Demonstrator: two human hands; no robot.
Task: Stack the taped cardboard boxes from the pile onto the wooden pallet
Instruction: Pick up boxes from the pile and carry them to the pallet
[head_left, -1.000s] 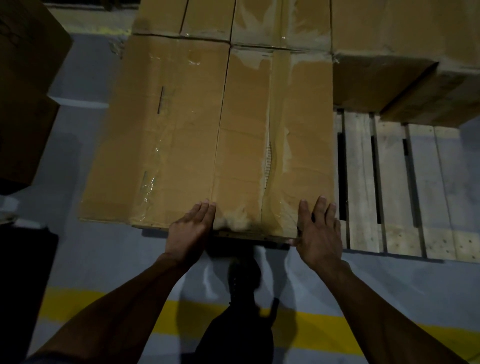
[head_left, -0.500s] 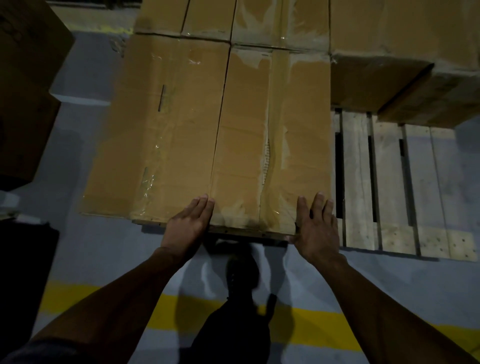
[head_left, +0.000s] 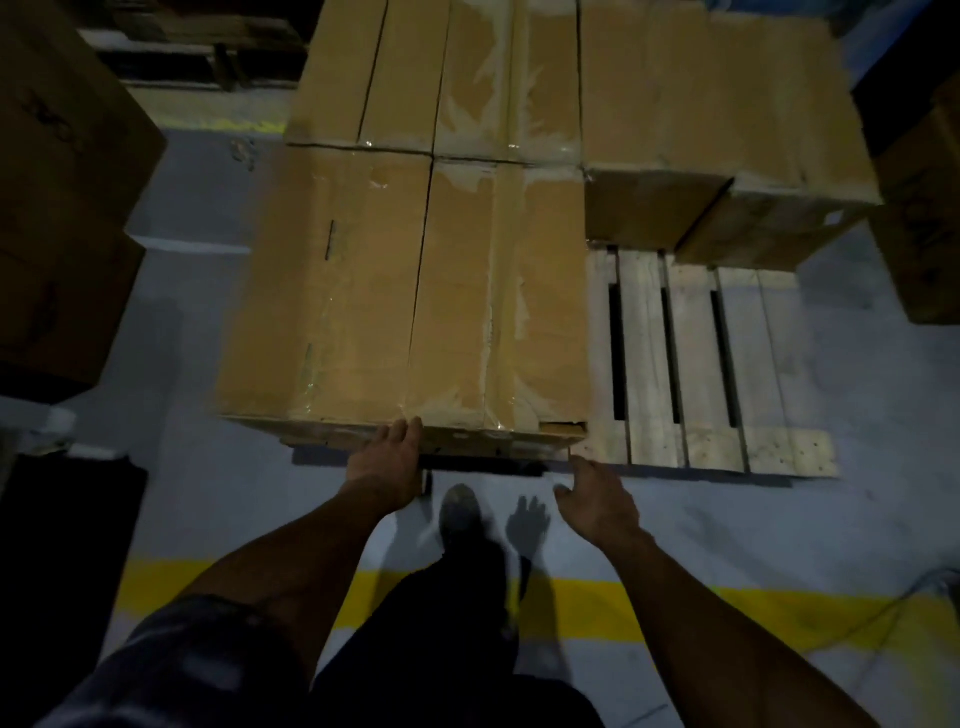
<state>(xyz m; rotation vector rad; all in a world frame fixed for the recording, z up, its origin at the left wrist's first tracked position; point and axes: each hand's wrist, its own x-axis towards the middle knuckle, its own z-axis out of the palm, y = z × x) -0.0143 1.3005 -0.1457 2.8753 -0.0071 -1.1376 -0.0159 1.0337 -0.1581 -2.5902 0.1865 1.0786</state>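
Boxes (head_left: 405, 280) are already stacked over most of the wooden pallet (head_left: 701, 364), one corner is left bare for more, the front box is touched by the flat left hand (head_left: 387, 462), and nothing is held in the spread right hand (head_left: 597, 496).

The right hand (head_left: 597, 496) has come off the near box (head_left: 410, 312) and now hangs clear of it. The left hand (head_left: 387, 460) has slid down from its top to its near edge.

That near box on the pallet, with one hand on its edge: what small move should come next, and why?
Probably let go with the left hand and turn for another box. The near box sits flush against its neighbours, the right hand hangs free, and bare pallet slats remain.
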